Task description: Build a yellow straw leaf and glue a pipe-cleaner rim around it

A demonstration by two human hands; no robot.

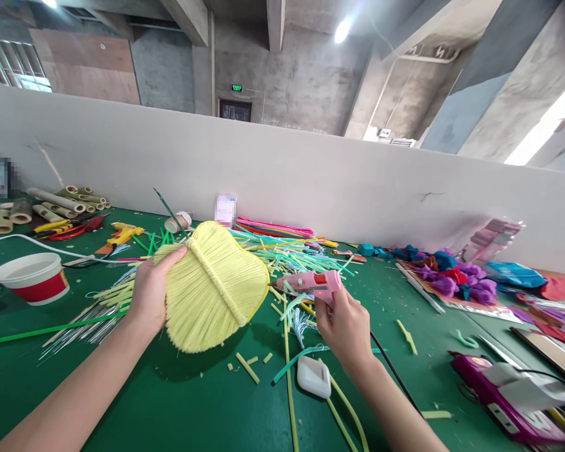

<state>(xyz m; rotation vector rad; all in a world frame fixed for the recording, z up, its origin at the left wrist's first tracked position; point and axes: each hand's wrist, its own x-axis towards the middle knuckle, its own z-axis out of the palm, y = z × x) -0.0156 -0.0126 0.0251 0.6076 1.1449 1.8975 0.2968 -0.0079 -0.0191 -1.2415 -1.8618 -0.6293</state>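
Observation:
My left hand (155, 282) grips a yellow fan-shaped piece (211, 289) by its left edge, thumb on top. Rows of fuzzy yellow stems make up its face, and a thicker stem crosses it diagonally. A dark green stick pokes out beyond its upper left. In my right hand (346, 323) is a pink hot glue gun (311, 284), its nozzle pointing left at the fan's right edge. The tip is at or very near that edge; whether it touches I cannot tell. Pipe cleaners (294, 251) in green, yellow and pink lie behind the fan.
A paper cup (31, 279), a yellow glue gun (123, 234), pliers (70, 227) and bamboo tubes (75, 201) stand left. A white earbud case (313, 376) lies near the front. On the right are a purple power strip (508, 398) and purple craft pieces (473, 276). A pale partition (311, 182) borders the table.

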